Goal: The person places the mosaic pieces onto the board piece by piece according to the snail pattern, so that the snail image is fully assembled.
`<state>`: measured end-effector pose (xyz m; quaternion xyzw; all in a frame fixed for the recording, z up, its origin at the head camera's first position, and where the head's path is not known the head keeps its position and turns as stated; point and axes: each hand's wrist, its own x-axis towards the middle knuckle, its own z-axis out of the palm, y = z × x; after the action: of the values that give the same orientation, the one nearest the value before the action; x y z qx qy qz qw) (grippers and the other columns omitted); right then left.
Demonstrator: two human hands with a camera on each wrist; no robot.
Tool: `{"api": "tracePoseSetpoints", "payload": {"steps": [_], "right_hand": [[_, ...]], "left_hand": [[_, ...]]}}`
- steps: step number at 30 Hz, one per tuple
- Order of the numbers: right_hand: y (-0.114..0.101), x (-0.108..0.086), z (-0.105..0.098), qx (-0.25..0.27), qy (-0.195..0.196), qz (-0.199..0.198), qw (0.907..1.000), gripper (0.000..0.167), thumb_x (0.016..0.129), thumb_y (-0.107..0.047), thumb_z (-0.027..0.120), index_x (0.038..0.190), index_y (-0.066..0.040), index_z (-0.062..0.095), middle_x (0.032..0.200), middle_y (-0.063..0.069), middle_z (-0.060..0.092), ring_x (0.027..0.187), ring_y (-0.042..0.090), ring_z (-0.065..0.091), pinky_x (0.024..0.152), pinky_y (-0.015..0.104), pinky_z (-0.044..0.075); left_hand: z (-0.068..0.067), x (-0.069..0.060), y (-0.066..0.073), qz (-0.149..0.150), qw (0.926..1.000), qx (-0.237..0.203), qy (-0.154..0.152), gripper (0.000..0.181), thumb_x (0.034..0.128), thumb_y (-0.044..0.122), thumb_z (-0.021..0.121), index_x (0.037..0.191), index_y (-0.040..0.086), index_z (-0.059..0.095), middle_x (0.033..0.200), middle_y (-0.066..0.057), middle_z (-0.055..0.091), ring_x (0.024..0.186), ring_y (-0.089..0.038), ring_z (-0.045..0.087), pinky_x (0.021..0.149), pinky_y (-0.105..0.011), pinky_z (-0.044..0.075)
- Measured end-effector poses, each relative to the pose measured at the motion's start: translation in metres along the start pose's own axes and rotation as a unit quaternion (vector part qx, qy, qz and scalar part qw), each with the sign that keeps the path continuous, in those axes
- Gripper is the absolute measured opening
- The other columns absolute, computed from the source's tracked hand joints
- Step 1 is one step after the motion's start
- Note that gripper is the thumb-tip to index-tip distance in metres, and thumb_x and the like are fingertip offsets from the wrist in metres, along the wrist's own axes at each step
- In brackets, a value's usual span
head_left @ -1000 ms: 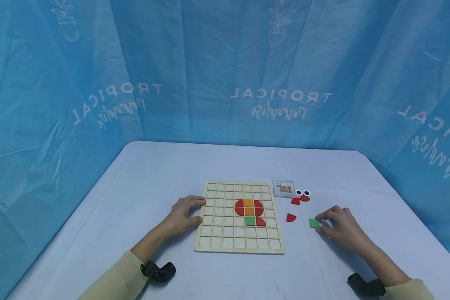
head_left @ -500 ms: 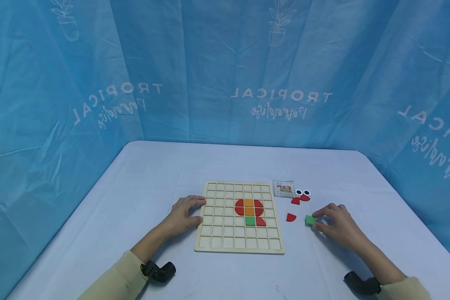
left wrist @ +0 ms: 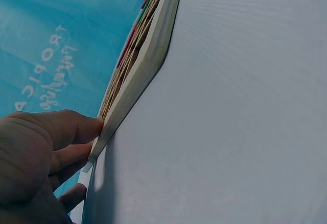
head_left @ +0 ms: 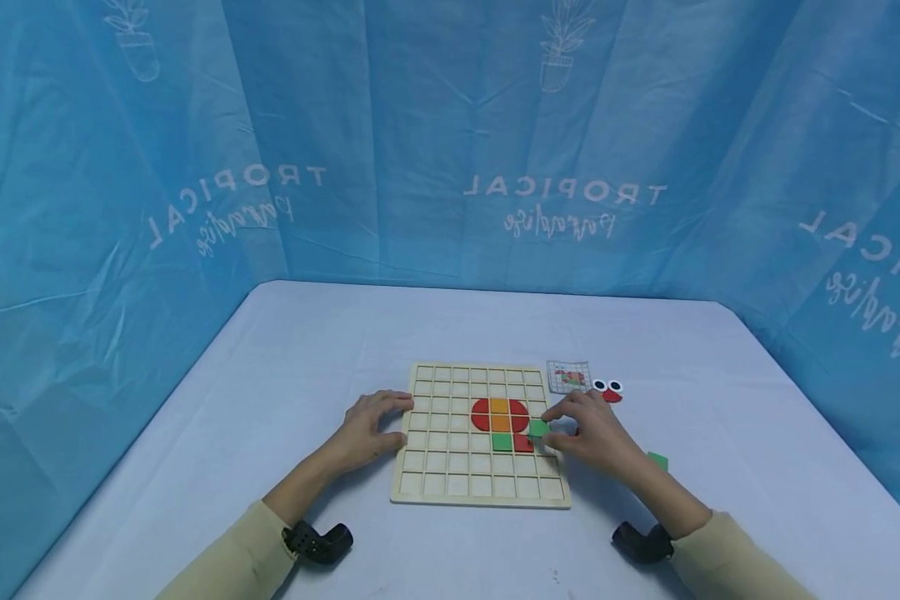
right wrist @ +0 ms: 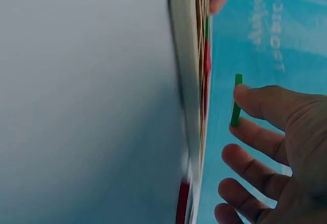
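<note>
Between thumb and index finger, my right hand pinches a green square tile, held above the right part of the wooden grid board. The tile is tilted on edge and apart from the board in the right wrist view. My left hand rests at the board's left edge, thumb and fingertips touching the rim. Set in the grid are orange squares flanked by red quarter-round pieces. Below them sit a green square and a red rounded piece.
A small picture card lies beyond the board's right side. Beside it are two eye pieces and a red piece. Another green tile is partly covered by the right forearm. Blue curtains surround the white-covered table.
My right hand has picked up the green tile from the table and carried it left over the board. It now hides some loose red pieces. The left hand has stayed put.
</note>
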<state>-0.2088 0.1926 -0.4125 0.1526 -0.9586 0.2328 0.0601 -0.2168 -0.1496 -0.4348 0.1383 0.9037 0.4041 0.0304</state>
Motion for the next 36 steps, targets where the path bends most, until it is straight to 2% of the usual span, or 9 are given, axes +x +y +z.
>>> {"api": "tracePoseSetpoints", "payload": {"steps": [6, 12, 21, 29, 36], "right_hand": [[-0.032, 0.013, 0.017, 0.005, -0.011, -0.021, 0.9997, 0.023, 0.071, -0.025, 0.080, 0.093, -0.020, 0.074, 0.096, -0.002, 0.063, 0.092, 0.016, 0.044, 0.073, 0.030, 0.039], [-0.052, 0.018, 0.031, -0.002, -0.017, -0.043, 0.9989, 0.026, 0.070, -0.029, 0.081, 0.094, -0.019, 0.074, 0.091, -0.004, 0.061, 0.089, 0.014, 0.042, 0.074, 0.030, 0.037], [-0.058, 0.019, 0.040, -0.004, -0.019, -0.049, 0.9986, 0.024, 0.070, -0.029, 0.081, 0.091, -0.021, 0.074, 0.091, -0.007, 0.060, 0.086, 0.011, 0.041, 0.071, 0.027, 0.037], [-0.059, 0.019, 0.043, -0.040, -0.015, -0.062, 0.9971, 0.027, 0.070, -0.033, 0.081, 0.093, -0.022, 0.074, 0.094, -0.004, 0.061, 0.089, 0.013, 0.042, 0.074, 0.029, 0.038], [-0.059, 0.018, 0.043, -0.039, -0.013, -0.068, 0.9969, 0.029, 0.069, -0.035, 0.082, 0.093, -0.022, 0.074, 0.095, -0.004, 0.060, 0.088, 0.013, 0.041, 0.075, 0.030, 0.037]], "left_hand": [[0.000, 0.001, 0.000, -0.006, 1.0000, 0.002, 0.000, 0.050, 0.0780, 0.012, 0.069, 0.127, 0.010, 0.057, 0.141, -0.004, 0.048, 0.139, -0.030, 0.030, 0.117, -0.055, 0.008], [0.000, 0.001, 0.001, -0.011, 0.9999, 0.003, 0.000, 0.051, 0.0781, 0.013, 0.069, 0.127, 0.011, 0.057, 0.142, -0.004, 0.048, 0.139, -0.030, 0.030, 0.116, -0.056, 0.010], [-0.001, 0.000, 0.001, -0.006, 1.0000, 0.006, -0.002, 0.051, 0.0780, 0.012, 0.069, 0.128, 0.009, 0.057, 0.141, -0.006, 0.048, 0.140, -0.031, 0.029, 0.118, -0.055, 0.005], [-0.001, 0.000, 0.001, -0.012, 0.9999, 0.001, -0.005, 0.051, 0.0785, 0.012, 0.069, 0.128, 0.010, 0.056, 0.142, -0.004, 0.047, 0.139, -0.030, 0.030, 0.116, -0.055, 0.010], [-0.001, 0.000, 0.001, -0.008, 1.0000, -0.001, -0.006, 0.051, 0.0786, 0.012, 0.069, 0.128, 0.010, 0.057, 0.141, -0.004, 0.047, 0.139, -0.030, 0.029, 0.116, -0.055, 0.009]]}}
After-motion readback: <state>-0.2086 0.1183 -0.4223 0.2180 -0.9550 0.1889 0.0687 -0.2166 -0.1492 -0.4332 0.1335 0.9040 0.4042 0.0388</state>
